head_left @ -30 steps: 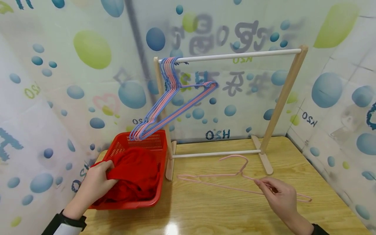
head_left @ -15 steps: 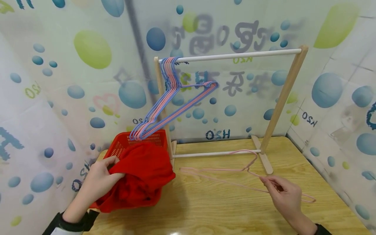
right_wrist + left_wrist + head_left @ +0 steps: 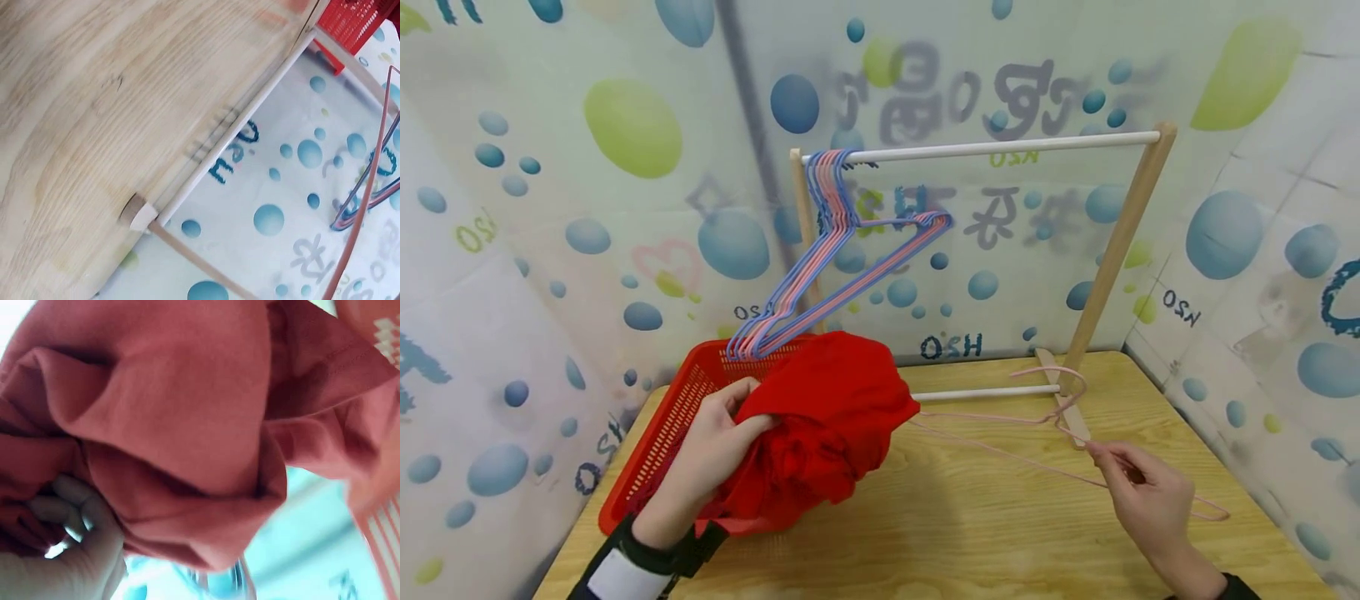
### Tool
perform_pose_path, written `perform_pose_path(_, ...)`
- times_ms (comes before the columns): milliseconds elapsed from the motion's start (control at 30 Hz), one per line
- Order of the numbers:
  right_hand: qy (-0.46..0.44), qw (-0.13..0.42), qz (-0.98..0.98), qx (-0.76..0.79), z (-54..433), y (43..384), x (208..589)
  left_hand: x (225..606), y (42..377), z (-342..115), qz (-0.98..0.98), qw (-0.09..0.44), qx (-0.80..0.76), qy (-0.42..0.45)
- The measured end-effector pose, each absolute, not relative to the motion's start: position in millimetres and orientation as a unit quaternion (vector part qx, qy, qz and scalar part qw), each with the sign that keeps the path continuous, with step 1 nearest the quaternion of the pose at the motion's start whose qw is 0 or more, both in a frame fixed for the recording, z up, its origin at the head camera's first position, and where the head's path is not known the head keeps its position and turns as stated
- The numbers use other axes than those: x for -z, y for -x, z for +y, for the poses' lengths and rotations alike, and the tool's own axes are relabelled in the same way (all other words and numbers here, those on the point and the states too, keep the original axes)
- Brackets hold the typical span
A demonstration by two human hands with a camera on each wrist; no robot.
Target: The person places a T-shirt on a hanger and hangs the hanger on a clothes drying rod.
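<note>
My left hand (image 3: pixel 707 454) grips a bunched piece of red cloth (image 3: pixel 827 400) by its near edge, thumb on top, and holds it over the right side of a red plastic basket (image 3: pixel 647 467). Folds and a stitched edge show on the cloth (image 3: pixel 169 412) in the left wrist view; its full shape is hidden by the bunching. At the right, my right hand (image 3: pixel 1150 500) pinches a pink clothes hanger (image 3: pixel 1083 383) by one shoulder, above the table. The hanger's hook points up and to the left, and the cloth hides its left end.
A wooden rack with a white top rail (image 3: pixel 1000 148) stands at the back of the table (image 3: pixel 985 542). Several blue and pink hangers (image 3: pixel 797 296) hang bunched at its left end, their lower ends over the basket. Patterned curtains (image 3: pixel 985 283) surround the table.
My left hand has lifted the red cloth up and to the right, partly out over the basket's side. The right hand has shifted slightly right with the pink hanger.
</note>
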State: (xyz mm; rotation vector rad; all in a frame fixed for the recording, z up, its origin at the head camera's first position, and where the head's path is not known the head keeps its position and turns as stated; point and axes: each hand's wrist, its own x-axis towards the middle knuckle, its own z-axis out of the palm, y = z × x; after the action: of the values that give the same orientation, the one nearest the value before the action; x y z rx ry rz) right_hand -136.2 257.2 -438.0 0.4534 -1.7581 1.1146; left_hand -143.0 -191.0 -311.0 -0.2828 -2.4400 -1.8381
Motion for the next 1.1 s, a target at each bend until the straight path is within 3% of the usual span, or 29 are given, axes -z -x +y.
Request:
perform_pose_path(467, -0.131, 0.522, -0.731, -0.419, 282, 142, 434, 350, 148, -121, -0.756, -0.021, 0.650, 0.068)
perform_pose_path(1100, -0.122, 0.536, -0.733, -0.400, 282, 143, 426, 412, 169, -102, -0.851, 0.029, 0.520, 0.070)
